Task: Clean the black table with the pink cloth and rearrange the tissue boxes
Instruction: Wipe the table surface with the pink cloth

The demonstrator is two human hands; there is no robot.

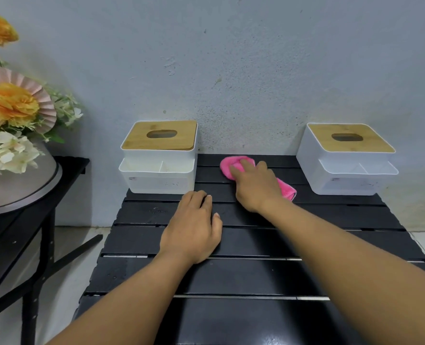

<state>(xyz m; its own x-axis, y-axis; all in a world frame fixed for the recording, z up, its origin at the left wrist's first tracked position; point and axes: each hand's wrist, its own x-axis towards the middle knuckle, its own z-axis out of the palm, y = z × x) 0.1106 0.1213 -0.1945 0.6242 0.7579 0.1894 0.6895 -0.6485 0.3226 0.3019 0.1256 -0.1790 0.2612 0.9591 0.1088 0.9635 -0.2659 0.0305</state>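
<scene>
Table, black, slatted; two boxes — left, right — at the far corners against the wall; cloth between them, pressed flat under the right hand, left hand resting empty — risk: a wide sideways wipe knocks a box.

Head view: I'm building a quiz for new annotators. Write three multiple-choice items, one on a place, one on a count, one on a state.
1. Where is the pink cloth?
A. between the boxes
B. on the floor
C. on a lid

2. How many tissue boxes stand on the black table?
A. one
B. two
C. three

3. What is the left hand doing?
A. lifting a box
B. resting flat, empty
C. holding the cloth

Key: 1 A, the right hand presses it between the left tissue box and the right tissue box; 2 B, one per side; 3 B, palm down on the slats.
</scene>
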